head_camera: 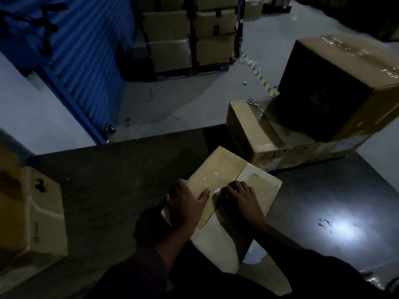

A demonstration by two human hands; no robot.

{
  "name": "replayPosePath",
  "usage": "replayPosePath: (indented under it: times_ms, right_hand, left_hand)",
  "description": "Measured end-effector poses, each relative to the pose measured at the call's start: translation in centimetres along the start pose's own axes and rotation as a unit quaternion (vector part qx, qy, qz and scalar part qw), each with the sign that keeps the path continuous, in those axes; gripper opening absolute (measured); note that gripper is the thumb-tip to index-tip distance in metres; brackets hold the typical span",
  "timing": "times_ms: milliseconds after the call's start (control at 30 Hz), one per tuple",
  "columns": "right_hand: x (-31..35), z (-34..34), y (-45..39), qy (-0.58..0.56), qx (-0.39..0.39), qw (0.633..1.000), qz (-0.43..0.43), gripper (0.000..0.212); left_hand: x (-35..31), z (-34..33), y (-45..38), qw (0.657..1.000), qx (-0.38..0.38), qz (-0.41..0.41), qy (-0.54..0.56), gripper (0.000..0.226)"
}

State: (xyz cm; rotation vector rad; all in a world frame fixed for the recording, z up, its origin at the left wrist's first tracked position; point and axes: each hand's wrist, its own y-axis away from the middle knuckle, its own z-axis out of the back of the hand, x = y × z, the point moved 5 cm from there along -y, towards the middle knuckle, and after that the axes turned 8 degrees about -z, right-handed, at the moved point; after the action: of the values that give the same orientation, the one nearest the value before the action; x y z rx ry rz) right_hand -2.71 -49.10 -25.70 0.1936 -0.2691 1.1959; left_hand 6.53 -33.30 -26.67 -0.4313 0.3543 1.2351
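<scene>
**Small carton, flaps closed**

Small carton [224,178]: tan, scuffed, white scrap at its seam, on the dark table [121,180]. My view shows the left hand [185,203] flat on its left flap. The right hand [241,201] has bent fingers at the seam; I cannot tell its grip. Stacked cartons [302,126] crowd its far right corner. Tabletop stretches left of it.

Beyond your fingers [236,187] — a dim grey floor [194,100], blue ribbed shutter [86,50] far left, stacked cartons [170,24] straight ahead.

Stacked boxes [280,134] wall off the far right corner of the tabletop [112,180]; left of the small box [218,167] it lies bare
</scene>
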Motion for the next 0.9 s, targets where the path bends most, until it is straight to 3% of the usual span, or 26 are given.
replayPosePath:
  times_ms: [167, 400, 767, 900]
  right_hand:
    - [0.0, -0.1, -0.2, 0.005, 0.009, 1.000, 0.000, 0.042]
    - [-0.2, 0.1, -0.3, -0.075, 0.002, 0.997, -0.001, 0.025]
    - [1.4, -0.7, 0.8, 0.004, 0.049, 0.996, 0.073, 0.052]
    - [1.2, -0.8, 0.9, -0.017, 0.035, 0.996, 0.075, 0.038]
  left_hand:
    - [-0.3, -0.4, 0.0, 0.999, 0.016, -0.033, 0.014, 0.082]
    - [0.5, -0.7, 0.0, 0.998, 0.038, -0.028, 0.044, 0.076]
    - [1.0, 0.3, 2.3, 0.999, 0.001, -0.020, 0.025, 0.072]
    - [0.9, 0.4, 2.3, 1.000, -0.004, -0.021, 0.019, 0.072]
